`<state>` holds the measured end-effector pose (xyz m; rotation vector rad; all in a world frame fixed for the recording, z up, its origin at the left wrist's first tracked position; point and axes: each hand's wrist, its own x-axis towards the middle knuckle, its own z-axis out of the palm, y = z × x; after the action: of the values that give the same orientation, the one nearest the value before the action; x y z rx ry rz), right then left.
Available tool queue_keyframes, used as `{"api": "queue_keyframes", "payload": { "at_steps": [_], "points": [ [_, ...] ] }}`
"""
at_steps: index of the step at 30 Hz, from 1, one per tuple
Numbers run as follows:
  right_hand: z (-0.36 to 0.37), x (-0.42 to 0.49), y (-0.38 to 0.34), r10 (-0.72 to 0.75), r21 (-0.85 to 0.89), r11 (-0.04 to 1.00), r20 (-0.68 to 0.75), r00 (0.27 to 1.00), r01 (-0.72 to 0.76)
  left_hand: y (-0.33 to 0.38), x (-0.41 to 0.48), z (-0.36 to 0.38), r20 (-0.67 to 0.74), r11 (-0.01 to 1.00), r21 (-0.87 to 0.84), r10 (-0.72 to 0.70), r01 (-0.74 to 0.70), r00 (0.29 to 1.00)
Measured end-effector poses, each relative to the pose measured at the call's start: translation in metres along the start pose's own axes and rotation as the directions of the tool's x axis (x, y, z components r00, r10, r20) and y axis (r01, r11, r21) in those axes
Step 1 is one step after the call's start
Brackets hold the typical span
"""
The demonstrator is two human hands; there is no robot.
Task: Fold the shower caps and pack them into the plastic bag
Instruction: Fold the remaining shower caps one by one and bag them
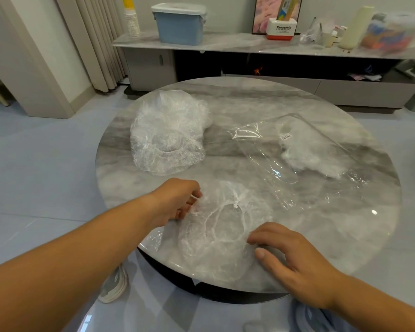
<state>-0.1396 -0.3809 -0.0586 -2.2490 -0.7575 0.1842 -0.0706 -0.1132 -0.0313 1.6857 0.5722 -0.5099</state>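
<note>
Clear crinkled shower caps (216, 226), grey-veined marble table (345, 224), pale blue bin (180, 26)

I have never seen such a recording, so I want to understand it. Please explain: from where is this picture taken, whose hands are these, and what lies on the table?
There is no machine. A person wears one wide camera on the head, so the picture looks forward and down at their own bare hands over a round marble table. Near the front edge lies one clear shower cap. The left hand pinches its left edge; the right hand rests on its right edge, fingers nearly straight. Farther back, left, sits a heap of more caps. On the right lies a plastic bag with something white inside, probably folded caps.
</note>
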Motion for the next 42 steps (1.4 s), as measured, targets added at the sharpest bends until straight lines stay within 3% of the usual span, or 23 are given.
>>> {"api": "queue_keyframes", "payload": {
  "at_steps": [5, 10, 13, 15, 17, 19, 20, 22, 25, 28, 32, 38, 42],
  "points": [
    [-0.002, 0.005, -0.002, 0.028, 0.06, 0.998, -0.042, 0.999, -0.025, -0.005, 0.005, 0.002, -0.033, 0.985, 0.167, 0.044, -0.038, 0.998],
    [-0.008, 0.005, 0.002, 0.002, -0.006, 1.0, -0.085, 0.996, -0.003, 0.0, 0.017, -0.013, -0.114, 0.991, -0.039, 0.12, -0.126, 0.986],
    [-0.009, 0.004, 0.003, 0.002, -0.036, 0.999, -0.07, 0.998, -0.005, 0.007, 0.025, -0.032, -0.302, 0.963, -0.061, 0.233, -0.263, 0.924],
    [-0.008, 0.004, 0.003, 0.008, -0.067, 0.998, -0.027, 1.0, -0.009, 0.009, 0.025, -0.041, -0.348, 0.94, 0.044, 0.331, -0.337, 0.877],
    [-0.006, 0.004, 0.005, -0.001, -0.129, 0.992, 0.01, 1.0, 0.002, 0.002, 0.021, -0.041, -0.279, 0.876, 0.345, 0.438, -0.337, 0.854],
    [-0.004, 0.004, 0.006, 0.007, -0.169, 0.986, 0.03, 1.0, -0.001, -0.008, 0.011, -0.034, -0.175, 0.702, 0.618, 0.561, -0.353, 0.809],
    [-0.004, 0.004, 0.007, 0.007, -0.176, 0.984, 0.026, 1.0, -0.002, -0.014, 0.005, -0.028, -0.091, 0.61, 0.677, 0.625, -0.412, 0.775],
    [-0.004, 0.004, 0.008, 0.0, -0.168, 0.986, 0.004, 1.0, 0.001, -0.024, -0.009, -0.018, 0.146, 0.457, 0.676, 0.686, -0.578, 0.713],
    [-0.005, 0.004, 0.01, -0.002, -0.11, 0.994, -0.004, 1.0, 0.002, -0.039, -0.024, -0.008, 0.467, 0.245, 0.64, 0.628, -0.728, 0.622],
    [-0.006, 0.002, 0.011, 0.035, 0.004, 0.999, -0.018, 0.999, -0.035, -0.052, -0.032, -0.001, 0.527, 0.131, 0.662, 0.62, -0.738, 0.582],
    [-0.006, 0.003, 0.01, 0.069, 0.035, 0.997, 0.003, 0.998, -0.069, -0.06, -0.032, 0.006, 0.385, 0.203, 0.693, 0.707, -0.692, 0.593],
    [-0.005, 0.006, 0.011, 0.125, 0.018, 0.992, 0.009, 0.992, -0.125, -0.062, -0.029, 0.016, 0.019, 0.55, 0.606, 0.712, -0.575, 0.702],
    [-0.004, 0.015, 0.016, 0.224, 0.019, 0.974, -0.017, 0.974, -0.224, -0.06, -0.02, 0.019, -0.044, 0.595, 0.651, 0.65, -0.471, 0.759]
  ]
}}
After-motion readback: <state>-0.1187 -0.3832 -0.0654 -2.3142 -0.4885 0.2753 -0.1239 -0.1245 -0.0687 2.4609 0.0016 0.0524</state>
